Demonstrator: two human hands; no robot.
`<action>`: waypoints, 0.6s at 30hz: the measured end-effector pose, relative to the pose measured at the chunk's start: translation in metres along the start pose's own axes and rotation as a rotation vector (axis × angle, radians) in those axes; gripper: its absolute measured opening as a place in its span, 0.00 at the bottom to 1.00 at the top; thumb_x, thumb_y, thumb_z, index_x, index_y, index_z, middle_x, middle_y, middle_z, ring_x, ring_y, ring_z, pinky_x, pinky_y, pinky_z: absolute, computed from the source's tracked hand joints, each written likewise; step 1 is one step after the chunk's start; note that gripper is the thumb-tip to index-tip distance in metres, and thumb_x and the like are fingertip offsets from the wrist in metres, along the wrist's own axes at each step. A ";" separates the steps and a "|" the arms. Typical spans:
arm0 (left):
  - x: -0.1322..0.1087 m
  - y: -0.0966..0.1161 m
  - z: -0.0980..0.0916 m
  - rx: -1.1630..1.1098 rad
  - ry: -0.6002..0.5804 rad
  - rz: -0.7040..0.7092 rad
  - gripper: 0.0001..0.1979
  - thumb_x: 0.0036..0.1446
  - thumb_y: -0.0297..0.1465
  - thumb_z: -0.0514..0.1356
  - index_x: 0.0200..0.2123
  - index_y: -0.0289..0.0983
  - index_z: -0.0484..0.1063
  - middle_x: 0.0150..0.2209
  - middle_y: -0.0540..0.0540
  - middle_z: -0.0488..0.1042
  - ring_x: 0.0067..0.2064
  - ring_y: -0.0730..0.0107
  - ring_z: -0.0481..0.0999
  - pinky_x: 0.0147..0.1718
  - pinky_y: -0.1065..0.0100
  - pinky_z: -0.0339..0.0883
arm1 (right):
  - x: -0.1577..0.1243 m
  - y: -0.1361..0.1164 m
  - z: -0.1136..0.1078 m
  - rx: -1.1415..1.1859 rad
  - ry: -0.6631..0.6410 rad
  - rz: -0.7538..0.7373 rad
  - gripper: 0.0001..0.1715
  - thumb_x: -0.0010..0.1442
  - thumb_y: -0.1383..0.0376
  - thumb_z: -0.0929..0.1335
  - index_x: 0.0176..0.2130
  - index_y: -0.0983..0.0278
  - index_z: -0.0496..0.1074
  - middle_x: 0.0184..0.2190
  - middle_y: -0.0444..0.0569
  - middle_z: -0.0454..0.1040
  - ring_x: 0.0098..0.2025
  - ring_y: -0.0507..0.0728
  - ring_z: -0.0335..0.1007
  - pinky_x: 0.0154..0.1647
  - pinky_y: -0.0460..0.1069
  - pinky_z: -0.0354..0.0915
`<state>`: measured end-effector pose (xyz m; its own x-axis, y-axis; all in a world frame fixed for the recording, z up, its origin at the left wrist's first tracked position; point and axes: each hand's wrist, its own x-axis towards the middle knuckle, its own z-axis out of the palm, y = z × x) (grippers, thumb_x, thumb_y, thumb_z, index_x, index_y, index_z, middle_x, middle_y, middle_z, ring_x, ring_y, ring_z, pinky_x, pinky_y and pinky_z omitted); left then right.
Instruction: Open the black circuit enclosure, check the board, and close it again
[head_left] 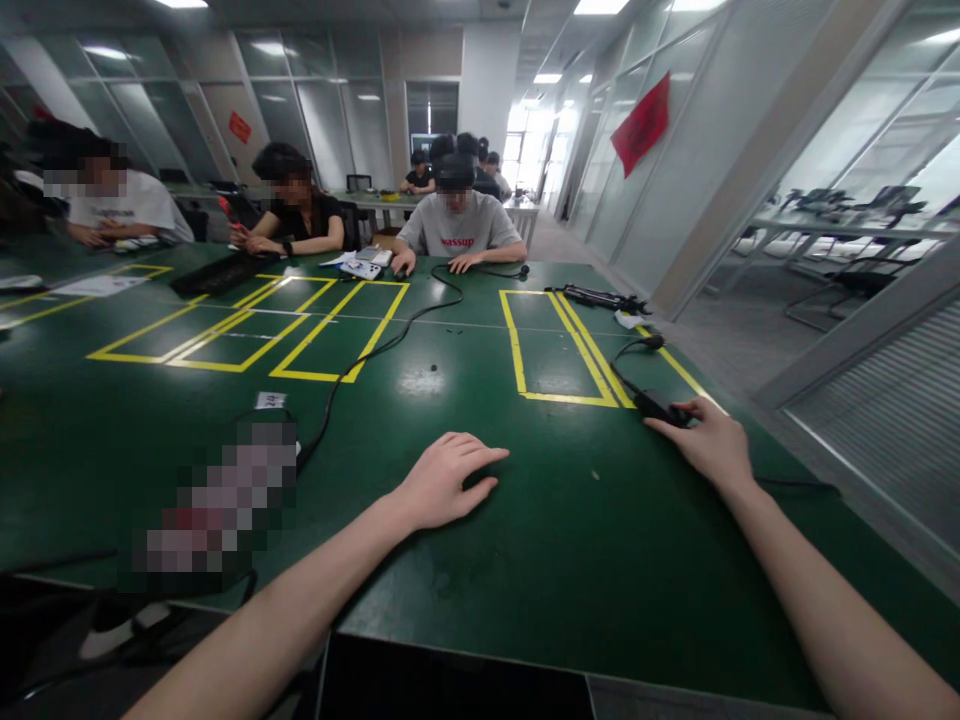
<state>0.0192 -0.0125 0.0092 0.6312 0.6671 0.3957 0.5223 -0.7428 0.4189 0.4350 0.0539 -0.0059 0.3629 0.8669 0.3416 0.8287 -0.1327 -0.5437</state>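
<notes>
My right hand [711,442] reaches to the right part of the green table [555,560]. Its thumb and fingers close round a black power adapter [658,408], a small box with a cord on it. The cord curls away to a black plug [654,342] on the table. Another dark cable [799,486] runs out to the right of my wrist. On the table's middle lies my left hand [450,480], palm down, fingers stretched and thumb apart, holding nothing.
Yellow tape rectangles [519,345] mark the table. A long black cable [397,340] crosses it. At left lies a pixelated object [232,490]. A black folded stand [604,298] and crumpled white paper [626,320] lie far right. A co-worker [457,225] sits opposite; others sit left.
</notes>
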 end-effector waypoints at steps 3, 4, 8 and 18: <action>-0.001 -0.001 0.000 -0.005 -0.040 -0.016 0.16 0.67 0.30 0.60 0.57 0.40 0.74 0.51 0.44 0.81 0.53 0.59 0.78 0.56 0.54 0.69 | 0.003 0.004 0.000 0.041 -0.013 -0.016 0.25 0.46 0.44 0.74 0.35 0.58 0.74 0.37 0.56 0.80 0.37 0.67 0.75 0.36 0.57 0.68; -0.001 -0.002 0.000 -0.002 -0.058 -0.015 0.15 0.66 0.30 0.61 0.56 0.40 0.75 0.52 0.44 0.81 0.54 0.59 0.78 0.56 0.54 0.69 | 0.003 0.004 0.000 0.066 -0.019 -0.023 0.25 0.47 0.44 0.74 0.36 0.59 0.74 0.39 0.56 0.81 0.37 0.67 0.75 0.37 0.57 0.69; -0.003 -0.003 0.000 0.030 -0.099 -0.010 0.09 0.66 0.30 0.63 0.48 0.39 0.79 0.54 0.44 0.80 0.55 0.58 0.77 0.55 0.54 0.70 | 0.002 0.003 0.000 0.151 -0.035 -0.014 0.28 0.49 0.46 0.73 0.43 0.60 0.76 0.42 0.57 0.81 0.34 0.64 0.76 0.38 0.57 0.70; -0.002 -0.005 0.002 0.025 -0.074 0.004 0.08 0.67 0.30 0.62 0.47 0.40 0.79 0.52 0.44 0.80 0.54 0.58 0.77 0.54 0.55 0.71 | 0.008 0.003 -0.002 0.202 -0.007 0.180 0.31 0.62 0.44 0.62 0.48 0.65 0.73 0.13 0.43 0.66 0.19 0.62 0.69 0.26 0.55 0.64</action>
<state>0.0167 -0.0102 0.0051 0.6738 0.6584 0.3352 0.5331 -0.7474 0.3965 0.4406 0.0594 -0.0034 0.4935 0.8414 0.2204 0.6486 -0.1872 -0.7378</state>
